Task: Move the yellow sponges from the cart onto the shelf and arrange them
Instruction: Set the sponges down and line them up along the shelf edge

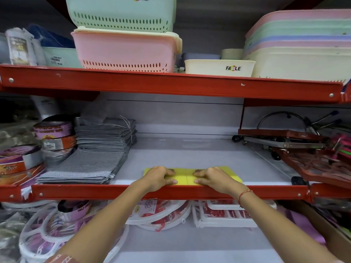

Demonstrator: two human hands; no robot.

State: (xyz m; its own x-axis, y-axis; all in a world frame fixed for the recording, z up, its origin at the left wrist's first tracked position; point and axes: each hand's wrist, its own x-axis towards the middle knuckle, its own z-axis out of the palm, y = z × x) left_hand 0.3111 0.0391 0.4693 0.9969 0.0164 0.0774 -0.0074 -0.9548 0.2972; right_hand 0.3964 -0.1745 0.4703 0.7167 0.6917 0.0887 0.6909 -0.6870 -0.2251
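We see left hand (158, 177), right hand (211, 177) flat on sponges (187, 179), pressing, not clenched; seemingly light, squashy, take by edges.

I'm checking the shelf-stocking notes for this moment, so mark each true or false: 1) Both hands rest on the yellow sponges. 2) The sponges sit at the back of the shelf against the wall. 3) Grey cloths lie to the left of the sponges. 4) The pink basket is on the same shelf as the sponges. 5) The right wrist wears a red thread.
1) True: the left hand and the right hand both lie flat on the yellow sponges.
2) False: they sit at the front edge of the middle shelf.
3) True: the grey cloths lie to the left.
4) False: the pink basket stands one shelf higher.
5) True: the red thread circles the right wrist.
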